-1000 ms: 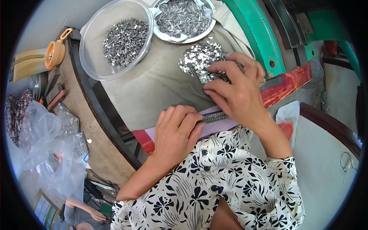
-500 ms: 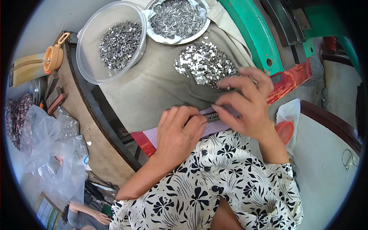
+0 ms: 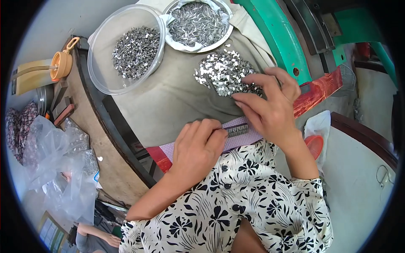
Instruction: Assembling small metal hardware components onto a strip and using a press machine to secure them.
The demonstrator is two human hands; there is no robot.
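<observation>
Strip (image 3: 238, 130) at the near edge of the surface (image 3: 145, 120), left end pinched in left hand (image 3: 198, 143), a row of bits (image 3: 242, 130) seemingly set along the bared part, many more left loose in the pile (image 3: 223, 71) beside right hand (image 3: 272, 105), thumb and fingers parted.

Bare cloth (image 3: 156, 116) left of centre leaves passing room; clear tub (image 3: 101, 59) upper left, lined bowl (image 3: 210, 46) top centre, metal-chip heap (image 3: 224, 72) below it and green frame (image 3: 280, 40) upper right block the way.

Workshop, green machine frame (image 3: 276, 36), worn bench (image 3: 93, 122), heap of small metal pieces (image 3: 223, 71)
</observation>
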